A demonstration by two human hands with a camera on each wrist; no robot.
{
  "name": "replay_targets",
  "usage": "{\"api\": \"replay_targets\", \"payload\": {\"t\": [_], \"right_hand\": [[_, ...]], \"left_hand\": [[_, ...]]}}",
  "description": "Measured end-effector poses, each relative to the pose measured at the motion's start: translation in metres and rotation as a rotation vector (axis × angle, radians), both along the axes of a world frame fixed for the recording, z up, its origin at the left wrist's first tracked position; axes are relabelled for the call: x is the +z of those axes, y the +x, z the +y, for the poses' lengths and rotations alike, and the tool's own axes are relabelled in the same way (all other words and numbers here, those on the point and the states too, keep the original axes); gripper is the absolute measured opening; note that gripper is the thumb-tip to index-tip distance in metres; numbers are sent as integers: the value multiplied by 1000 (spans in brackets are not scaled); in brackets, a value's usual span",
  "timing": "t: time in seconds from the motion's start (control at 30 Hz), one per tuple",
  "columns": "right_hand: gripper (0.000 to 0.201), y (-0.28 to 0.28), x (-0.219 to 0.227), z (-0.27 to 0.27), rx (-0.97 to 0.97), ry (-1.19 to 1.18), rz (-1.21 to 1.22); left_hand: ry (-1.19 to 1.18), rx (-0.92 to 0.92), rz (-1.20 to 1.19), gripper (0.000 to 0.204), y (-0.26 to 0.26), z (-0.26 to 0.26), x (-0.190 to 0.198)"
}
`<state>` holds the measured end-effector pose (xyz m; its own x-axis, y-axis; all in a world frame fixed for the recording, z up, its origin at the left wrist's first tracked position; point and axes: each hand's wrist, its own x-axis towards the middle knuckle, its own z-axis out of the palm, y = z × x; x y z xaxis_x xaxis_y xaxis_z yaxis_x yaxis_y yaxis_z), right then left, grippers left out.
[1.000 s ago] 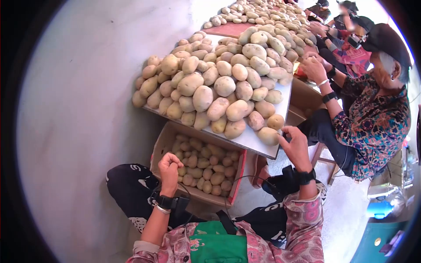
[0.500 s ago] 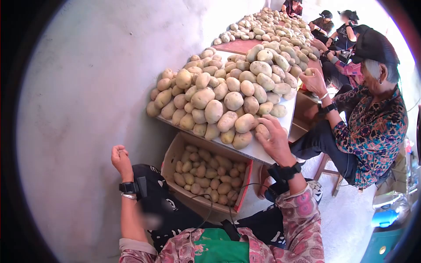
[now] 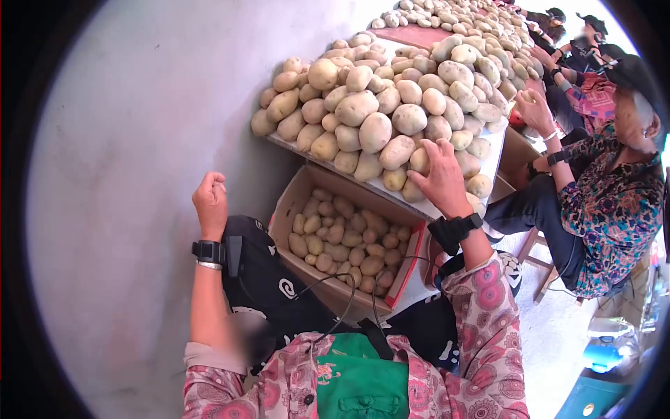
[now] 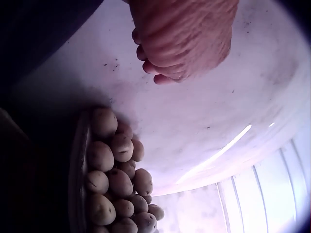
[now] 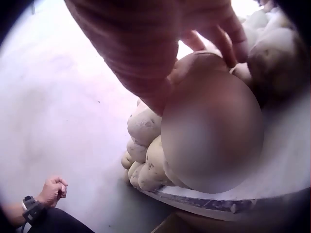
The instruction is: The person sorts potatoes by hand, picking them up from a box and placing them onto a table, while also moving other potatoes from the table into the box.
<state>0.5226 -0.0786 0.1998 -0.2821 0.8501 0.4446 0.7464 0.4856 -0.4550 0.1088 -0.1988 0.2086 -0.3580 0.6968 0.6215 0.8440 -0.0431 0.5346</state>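
My right hand is at the front edge of the potato pile, thumb and fingers round a potato. In the right wrist view, the thumb of that right hand lies on one side and the fingers reach over the far side; a large blurred patch covers much of what is in front. My left hand is raised over the floor to the left, its fingers loosely curled with nothing visible in them. The left wrist view shows the back of the left hand, fingertips bent under.
Many potatoes are heaped on a white tabletop. Below its front edge stands a cardboard box partly filled with potatoes. To the right a person sits at the table, with others beyond. Cables cross over the box.
The right hand has moved from the table's front right corner left and inward to a potato at the pile's front. The left hand has moved from over the box out to the left.
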Motion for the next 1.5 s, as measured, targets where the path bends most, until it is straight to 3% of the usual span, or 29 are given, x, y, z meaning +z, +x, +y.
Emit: {"api": "replay_targets", "payload": {"t": [0.13,0.23,0.27,0.3,0.37,0.4,0.47,0.5,0.53,0.6,0.8,0.87,0.93,0.97,1.03,1.07,1.1,1.13,1.2,1.27,1.3,1.33,1.4,1.43,1.5], "right_hand": [[58,-5,0,2,-31,63,60],[50,2,25,-3,4,121,176],[50,7,34,-7,6,115,166],[44,13,40,-11,91,-139,503],[30,20,37,-16,302,-609,1225],[30,18,36,-20,296,-621,1226],[27,12,36,-30,416,-877,1501],[22,6,23,-29,513,-863,1349],[22,-1,16,-31,517,-860,1354],[16,-15,5,-43,549,-933,947],[20,-49,-34,-64,522,-1217,613],[31,-54,-41,-70,445,-1547,650],[43,-51,-118,-68,1066,-416,91],[43,-53,-122,-73,1067,-404,89],[61,-62,-115,-81,1015,-677,-17],[61,-65,-113,-83,1016,-676,-23],[65,-71,-96,-88,813,-1327,527],[70,-76,-85,-90,462,-1899,1113],[77,-81,-83,-83,493,-1836,1150],[76,-83,-63,-85,433,-1473,1166],[63,-80,-48,-86,414,-1331,1083],[63,-76,-48,-86,409,-1327,1091],[41,-70,-47,-79,614,-1206,837],[31,-68,-45,-79,588,-1187,801],[29,-61,-40,-75,588,-1106,799]], "left_hand": [[-34,-6,-40,18,-12,4,-12],[-106,47,-244,18,-30,11,-24],[-179,-13,-487,18,-33,13,-27],[-254,-72,-727,19,-34,14,-26],[-308,-71,-787,19,-35,15,-26],[-350,-75,-851,20,-35,15,-27],[-381,-85,-870,19,-33,14,-28],[-392,-106,-878,19,-33,16,-27],[-391,-106,-872,19,-34,18,-27],[-391,-89,-889,19,-36,17,-29],[-377,-52,-875,19,-39,14,-28],[-373,-38,-856,19,-35,13,-29],[-368,-37,-811,20,-33,14,-25],[-358,-41,-806,20,-32,15,-23],[-374,-46,-818,20,-30,14,-23],[-369,-45,-823,20,-31,12,-23],[-360,-44,-808,19,-31,11,-24],[-351,-52,-792,19,-30,14,-25],[-340,-85,-793,19,-28,20,-25],[-333,-108,-800,19,-28,21,-27],[-353,-76,-792,19,-30,18,-26],[-373,-44,-778,19,-32,16,-25],[-370,-55,-776,19,-35,19,-27],[-377,-39,-789,20,-36,20,-28],[-395,-14,-792,20,-33,22,-28]]}}
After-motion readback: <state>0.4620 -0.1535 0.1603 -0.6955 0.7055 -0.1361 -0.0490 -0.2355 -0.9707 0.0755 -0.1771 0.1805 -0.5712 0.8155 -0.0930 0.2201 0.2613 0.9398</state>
